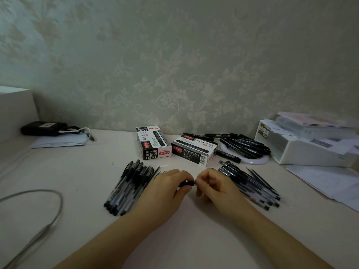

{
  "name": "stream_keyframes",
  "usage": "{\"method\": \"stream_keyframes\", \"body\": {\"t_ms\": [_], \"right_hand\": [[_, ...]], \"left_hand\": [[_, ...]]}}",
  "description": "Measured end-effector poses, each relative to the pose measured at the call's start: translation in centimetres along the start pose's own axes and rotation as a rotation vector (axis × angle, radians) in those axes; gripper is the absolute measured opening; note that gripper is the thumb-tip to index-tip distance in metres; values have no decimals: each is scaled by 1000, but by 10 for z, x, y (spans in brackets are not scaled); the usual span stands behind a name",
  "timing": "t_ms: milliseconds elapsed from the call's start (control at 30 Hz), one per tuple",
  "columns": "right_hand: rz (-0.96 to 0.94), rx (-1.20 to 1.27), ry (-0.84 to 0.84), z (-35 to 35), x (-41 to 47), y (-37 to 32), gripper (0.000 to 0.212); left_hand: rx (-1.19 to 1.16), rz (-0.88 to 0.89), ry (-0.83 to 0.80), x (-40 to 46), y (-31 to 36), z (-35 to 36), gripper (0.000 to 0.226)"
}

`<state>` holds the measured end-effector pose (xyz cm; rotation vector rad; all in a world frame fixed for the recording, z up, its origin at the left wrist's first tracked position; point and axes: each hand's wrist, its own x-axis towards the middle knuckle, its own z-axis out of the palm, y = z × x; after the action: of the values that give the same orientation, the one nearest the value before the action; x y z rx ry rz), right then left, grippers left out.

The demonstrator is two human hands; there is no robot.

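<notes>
The black pen (188, 184) lies crosswise just over the table (81, 177), its long axis running from the left hand (167, 188), curled round one end, to the right hand (212, 184), pinching the other.

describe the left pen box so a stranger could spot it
On the table by the wallpapered wall sit two black-and-white boxes. The left box stands behind the left pen pile. Its short end faces the camera; its neighbour lies sideways, barcode showing.
</notes>
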<state>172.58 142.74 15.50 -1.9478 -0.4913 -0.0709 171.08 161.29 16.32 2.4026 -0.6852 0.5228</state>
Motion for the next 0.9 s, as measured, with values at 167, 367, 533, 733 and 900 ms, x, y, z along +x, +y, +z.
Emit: {"method": "stream_keyframes", "body": {"t_ms": [167,367,533,733,900], "right_hand": [[3,-60,34,1,-1,-1,42],[-2,-21,21,2,-2,-4,32],[-22,-41,-11,-1,-2,-3,29],[5,-45,4,-2,0,-4,30],[-67,-74,171,4,-3,-5,33]], "left_hand": [[-10,20,4,0,3,0,17],[-27,15,18,0,2,0,17],[-31,29,35,2,3,-3,15],[-4,41,69,3,4,-5,15],[14,6,121,2,6,-3,11]]}}
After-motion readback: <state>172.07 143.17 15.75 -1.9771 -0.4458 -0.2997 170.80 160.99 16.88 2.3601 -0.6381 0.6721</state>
